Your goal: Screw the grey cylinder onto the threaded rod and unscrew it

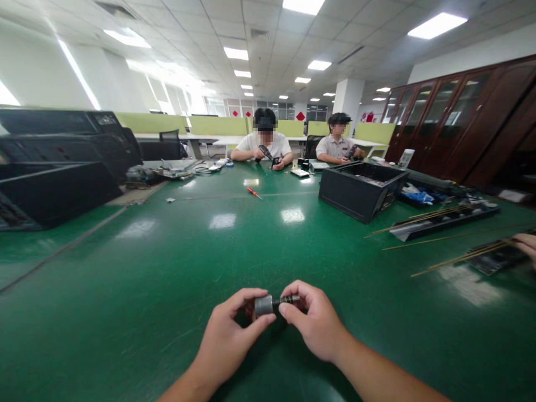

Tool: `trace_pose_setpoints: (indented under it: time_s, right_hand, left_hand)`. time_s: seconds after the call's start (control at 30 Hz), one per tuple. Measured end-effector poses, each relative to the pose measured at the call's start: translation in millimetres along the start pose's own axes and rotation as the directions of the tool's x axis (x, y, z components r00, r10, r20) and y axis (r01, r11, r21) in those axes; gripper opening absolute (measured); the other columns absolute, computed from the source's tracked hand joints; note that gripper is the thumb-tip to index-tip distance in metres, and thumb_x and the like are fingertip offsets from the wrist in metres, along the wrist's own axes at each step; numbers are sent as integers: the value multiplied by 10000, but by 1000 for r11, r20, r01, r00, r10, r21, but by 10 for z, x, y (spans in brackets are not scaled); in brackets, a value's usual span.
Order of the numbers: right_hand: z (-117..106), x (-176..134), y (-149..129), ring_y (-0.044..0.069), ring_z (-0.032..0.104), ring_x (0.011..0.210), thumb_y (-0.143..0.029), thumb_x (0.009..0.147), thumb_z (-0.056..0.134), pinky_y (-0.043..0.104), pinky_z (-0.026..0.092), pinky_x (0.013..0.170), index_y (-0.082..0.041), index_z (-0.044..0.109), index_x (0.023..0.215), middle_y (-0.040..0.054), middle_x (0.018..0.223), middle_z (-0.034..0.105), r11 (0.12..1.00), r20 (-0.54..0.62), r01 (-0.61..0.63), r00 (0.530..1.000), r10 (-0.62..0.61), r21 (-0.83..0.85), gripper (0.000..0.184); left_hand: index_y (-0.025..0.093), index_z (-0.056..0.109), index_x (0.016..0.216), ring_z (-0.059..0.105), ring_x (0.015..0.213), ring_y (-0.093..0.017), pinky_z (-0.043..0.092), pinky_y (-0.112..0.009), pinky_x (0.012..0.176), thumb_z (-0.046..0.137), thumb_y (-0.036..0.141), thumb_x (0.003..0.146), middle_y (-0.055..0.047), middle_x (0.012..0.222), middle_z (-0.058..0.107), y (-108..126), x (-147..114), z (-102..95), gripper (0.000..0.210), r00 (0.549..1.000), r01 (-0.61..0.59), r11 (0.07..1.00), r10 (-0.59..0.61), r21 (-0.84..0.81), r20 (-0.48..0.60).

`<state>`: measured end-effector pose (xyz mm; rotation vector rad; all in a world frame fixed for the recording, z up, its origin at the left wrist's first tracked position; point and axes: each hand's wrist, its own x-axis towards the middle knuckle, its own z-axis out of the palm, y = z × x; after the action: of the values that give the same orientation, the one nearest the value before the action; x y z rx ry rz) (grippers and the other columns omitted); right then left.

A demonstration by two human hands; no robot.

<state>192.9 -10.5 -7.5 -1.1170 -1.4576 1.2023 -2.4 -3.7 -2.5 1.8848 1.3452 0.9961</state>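
My left hand (228, 329) is closed around a short grey metal cylinder (263, 305), with the thumb below and the fingers above and behind. From the cylinder's right side a thin dark shaft runs to a ribbed metal piece (290, 300). My right hand (313, 321) pinches that ribbed piece between thumb and fingers. Both hands are close together just above the green table (167, 268). Whether the ribbed piece is fixed to the shaft, I cannot tell.
An orange screwdriver (252, 191) lies farther off. Black computer cases stand left (54, 192) and right (362, 190). Thin rods (419, 216) lie at right, near another person's hand (525, 243). Two people (262, 142) work across the table.
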Motion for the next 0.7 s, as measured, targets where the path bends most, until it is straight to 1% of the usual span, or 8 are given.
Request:
trace_pose_setpoints:
  time_s: [0.37, 0.7]
  right_hand:
    - [-13, 10, -1, 119, 478, 596, -241, 833, 618, 238, 378, 596, -165, 623, 859, -37, 633, 524, 1000, 4, -1, 1000, 1, 17, 81]
    - [-16, 7, -2, 124, 497, 612, -241, 840, 613, 243, 390, 612, -163, 624, 871, -29, 655, 537, 1000, -7, -2, 1000, 2, 23, 84]
  left_hand:
    - [207, 676, 1042, 684, 855, -234, 546, -363, 816, 721, 392, 778, -50, 948, 720, -16, 3, -1, 325, 1000, 18, 1000, -18, -23, 0]
    - [206, 670, 1042, 682, 862, -230, 540, -364, 818, 720, 389, 781, -46, 958, 719, -9, 6, -3, 322, 1000, 25, 999, -25, -36, 2]
